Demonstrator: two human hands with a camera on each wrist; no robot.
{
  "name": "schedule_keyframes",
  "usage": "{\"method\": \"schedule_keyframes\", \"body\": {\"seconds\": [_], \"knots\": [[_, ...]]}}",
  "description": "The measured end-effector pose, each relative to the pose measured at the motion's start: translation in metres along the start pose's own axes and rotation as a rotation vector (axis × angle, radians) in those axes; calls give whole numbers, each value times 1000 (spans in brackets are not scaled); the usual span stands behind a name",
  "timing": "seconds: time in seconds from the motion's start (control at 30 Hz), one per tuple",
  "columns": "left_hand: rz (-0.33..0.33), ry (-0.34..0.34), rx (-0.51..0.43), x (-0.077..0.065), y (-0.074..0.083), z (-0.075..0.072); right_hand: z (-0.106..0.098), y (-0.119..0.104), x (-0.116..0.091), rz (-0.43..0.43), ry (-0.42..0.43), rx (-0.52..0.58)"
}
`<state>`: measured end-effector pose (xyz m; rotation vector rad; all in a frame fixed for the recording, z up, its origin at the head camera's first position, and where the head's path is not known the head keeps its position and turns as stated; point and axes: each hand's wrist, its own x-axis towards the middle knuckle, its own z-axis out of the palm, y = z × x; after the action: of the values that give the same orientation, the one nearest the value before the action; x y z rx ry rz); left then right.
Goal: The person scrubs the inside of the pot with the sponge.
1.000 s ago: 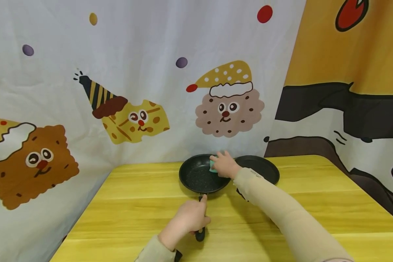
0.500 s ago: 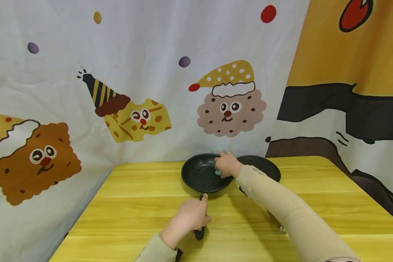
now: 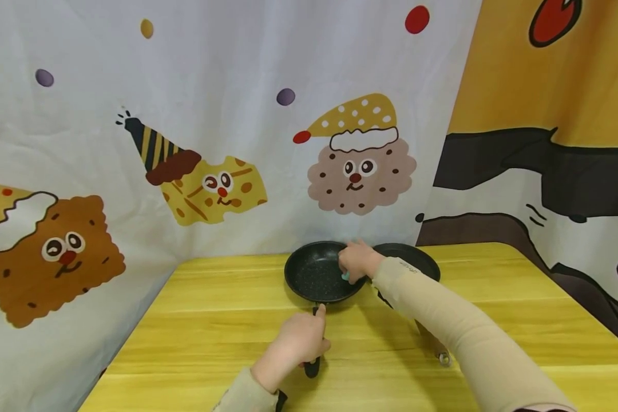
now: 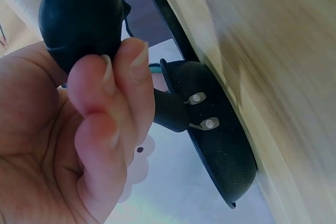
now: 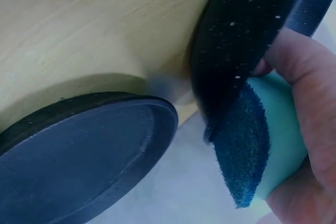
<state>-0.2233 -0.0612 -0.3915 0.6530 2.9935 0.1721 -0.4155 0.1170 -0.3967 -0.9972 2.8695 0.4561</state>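
Observation:
A black speckled frying pan (image 3: 314, 277) sits on the wooden table with its handle toward me. My left hand (image 3: 296, 342) grips that handle (image 4: 81, 17), the index finger stretched along it toward the pan. At the pan's right rim, my right hand (image 3: 357, 260) pinches a teal sponge (image 5: 283, 127) between thumb and fingers. In the right wrist view the sponge's dark scouring side (image 5: 244, 142) lies against the outside of the rim. The fingers reach over to the inner side of the pan wall, partly hidden there.
A second, shallower black pan (image 5: 84, 166) lies just right of the first, partly covered by my right sleeve (image 3: 443, 309). Its handle end with a metal ring (image 3: 444, 359) shows beside the forearm. Behind the table (image 3: 211, 320) hangs a printed curtain (image 3: 226, 103).
My right hand has moved the sponge from inside the frying pan rightward to its right rim. The left hand keeps its grip on the handle, and the pan has barely shifted.

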Motion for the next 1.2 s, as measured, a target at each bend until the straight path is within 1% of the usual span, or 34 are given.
{"method": "schedule_keyframes", "body": {"seconds": [0.07,0.2,0.37,0.5,0.63,0.8,0.9,1.03,1.13,1.2], "knots": [[-1,5,11,0,0,0,-3,0,1,-11,-30,19],[5,12,24,0,0,0,-9,0,1,-37,-120,64],[2,-2,3,0,0,-1,-15,-2,0,-69,-207,124],[7,0,-9,0,0,-1,-18,-4,-2,-48,-258,187],[15,-2,-19,1,-1,-1,-19,-7,-3,-29,-287,262],[23,-17,-40,2,-2,-1,-19,-9,-4,-45,-303,376],[30,-23,-46,2,-3,-1,-19,-10,-4,-69,-311,449],[36,-31,-46,1,-2,-2,-17,-12,-3,-124,-332,539],[36,-42,-50,1,-2,-4,-15,-14,-3,-162,-347,594],[36,-52,-57,0,-1,-5,-15,-16,-3,-177,-340,617]]}}
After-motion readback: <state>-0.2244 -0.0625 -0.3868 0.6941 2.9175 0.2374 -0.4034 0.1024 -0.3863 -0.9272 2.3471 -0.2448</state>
